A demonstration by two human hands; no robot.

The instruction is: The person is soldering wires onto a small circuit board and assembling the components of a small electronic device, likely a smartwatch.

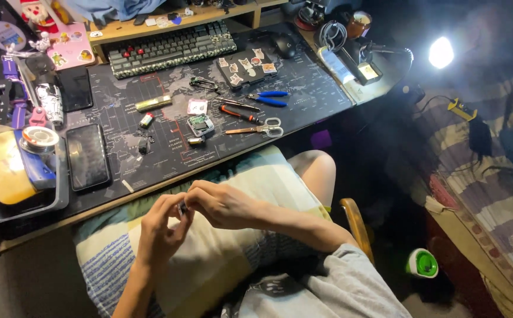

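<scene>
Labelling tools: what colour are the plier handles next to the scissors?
Blue pliers, lying on the desk mat; head view shows them clearly.

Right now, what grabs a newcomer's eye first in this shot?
The bright lamp glaring at the upper right, past the desk's far corner. Next, both hands meet low in the middle over a striped cushion: the left hand and right hand pinch a small dark part between their fingertips. Above them, a dark map-printed desk mat carries scattered tools, with a keyboard at its far edge.
</scene>
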